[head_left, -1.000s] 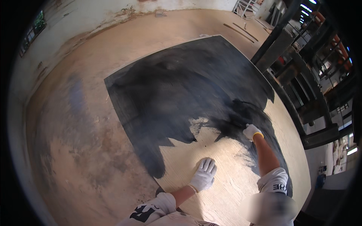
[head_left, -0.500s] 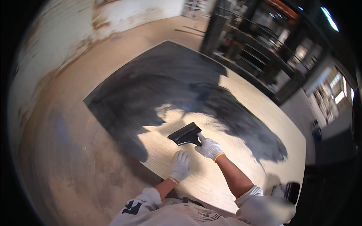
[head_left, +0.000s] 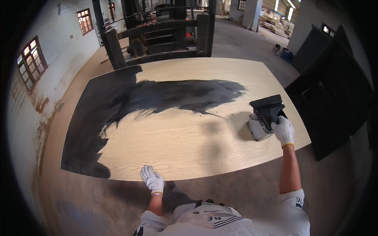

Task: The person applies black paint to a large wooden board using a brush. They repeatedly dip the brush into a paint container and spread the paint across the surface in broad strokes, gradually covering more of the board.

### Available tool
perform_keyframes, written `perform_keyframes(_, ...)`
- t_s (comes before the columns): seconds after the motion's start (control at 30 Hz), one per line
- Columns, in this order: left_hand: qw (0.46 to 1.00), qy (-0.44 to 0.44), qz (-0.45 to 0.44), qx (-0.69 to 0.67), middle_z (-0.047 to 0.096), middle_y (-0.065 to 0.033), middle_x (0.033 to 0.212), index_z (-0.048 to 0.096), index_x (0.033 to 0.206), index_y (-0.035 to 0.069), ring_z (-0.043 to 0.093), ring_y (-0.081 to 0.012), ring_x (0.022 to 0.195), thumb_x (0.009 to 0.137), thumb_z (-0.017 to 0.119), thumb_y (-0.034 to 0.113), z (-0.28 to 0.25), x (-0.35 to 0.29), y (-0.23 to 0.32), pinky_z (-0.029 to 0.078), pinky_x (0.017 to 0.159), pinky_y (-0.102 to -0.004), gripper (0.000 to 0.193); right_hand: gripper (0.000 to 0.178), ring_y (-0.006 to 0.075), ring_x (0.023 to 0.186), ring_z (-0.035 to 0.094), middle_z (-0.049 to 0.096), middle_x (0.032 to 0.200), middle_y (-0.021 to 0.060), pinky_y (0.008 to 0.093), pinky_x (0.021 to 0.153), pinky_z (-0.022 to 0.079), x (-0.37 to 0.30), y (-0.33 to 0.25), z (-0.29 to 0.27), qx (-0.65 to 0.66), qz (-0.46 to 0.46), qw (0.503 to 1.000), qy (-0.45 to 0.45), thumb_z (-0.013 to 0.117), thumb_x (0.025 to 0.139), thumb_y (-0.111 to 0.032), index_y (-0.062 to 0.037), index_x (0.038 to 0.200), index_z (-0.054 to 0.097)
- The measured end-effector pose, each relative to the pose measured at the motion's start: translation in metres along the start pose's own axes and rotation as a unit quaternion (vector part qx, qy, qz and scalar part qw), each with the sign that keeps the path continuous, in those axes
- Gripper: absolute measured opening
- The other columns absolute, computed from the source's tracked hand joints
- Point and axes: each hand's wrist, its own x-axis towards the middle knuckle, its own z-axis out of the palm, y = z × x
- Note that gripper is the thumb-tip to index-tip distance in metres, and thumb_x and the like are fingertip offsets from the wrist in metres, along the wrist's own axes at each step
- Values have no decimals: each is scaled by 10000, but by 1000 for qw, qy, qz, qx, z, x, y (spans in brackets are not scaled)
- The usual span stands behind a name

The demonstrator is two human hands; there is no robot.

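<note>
My right hand point(head_left: 283, 131), in a white knit glove, grips the handle of a wide, flat, black paintbrush point(head_left: 267, 107). The brush hangs over a paint-smeared white container point(head_left: 259, 129) on the right part of a wood-grain board point(head_left: 173, 145); whether it touches the container's rim I cannot tell. Black paint point(head_left: 169, 94) covers the board's left end and runs in a ragged band across its far half. My left hand point(head_left: 152, 180), gloved too, is at the board's near edge with fingers stretched out and nothing in it.
Beyond the far edge stands a dark metal frame like a forklift's front point(head_left: 161, 39). Large black panels point(head_left: 330, 94) lean at the right. A white wall with windows point(head_left: 31, 63) runs along the left, and a blue container point(head_left: 286, 56) stands on the floor far right.
My view has swung to the right. The brush in my right hand has gone from the board's middle to above the paint container; my left hand has drawn back to the near edge.
</note>
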Motion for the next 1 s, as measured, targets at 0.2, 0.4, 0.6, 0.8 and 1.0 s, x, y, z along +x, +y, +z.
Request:
perform_keyframes(0.2,997,20,-67,30,497,-186,1558,556,1414,13,355,-395,1539,883,615,201,20,5,22,206,1309,-556,566,297,421,1011,764,785,1083,225,516,848,606,81,87,-1,-192,16,980,-52,680,855,-241,-79,1058,824)
perform_keyframes(0.4,985,39,-148,84,503,-158,1543,562,1359,18,380,-367,1522,861,630,216,17,8,43,226,1299,-552,541,310,341,1059,787,816,1133,124,443,864,616,141,66,45,-341,-90,903,-245,747,853,-251,-143,1129,838)
perform_keyframes(0.6,989,77,-104,74,542,-166,1511,579,1341,15,422,-367,1491,860,611,190,17,1,35,243,1296,-558,513,330,299,1180,758,795,1264,71,459,934,611,178,82,150,-359,-139,862,-330,713,922,-252,-188,1228,822)
perform_keyframes(0.8,990,89,-100,53,567,-168,1472,599,1300,22,432,-370,1478,852,617,179,11,2,43,248,1290,-572,475,286,310,1119,776,805,1207,104,440,915,614,203,117,170,-365,-190,864,-291,711,908,-272,-162,1139,840)
perform_keyframes(1.0,986,96,-111,75,578,-179,1444,607,1287,38,447,-380,1460,841,647,222,9,9,43,250,1280,-573,484,299,369,1078,769,805,1132,168,447,888,620,205,110,103,-350,-182,889,-232,758,821,-283,-113,1052,843)
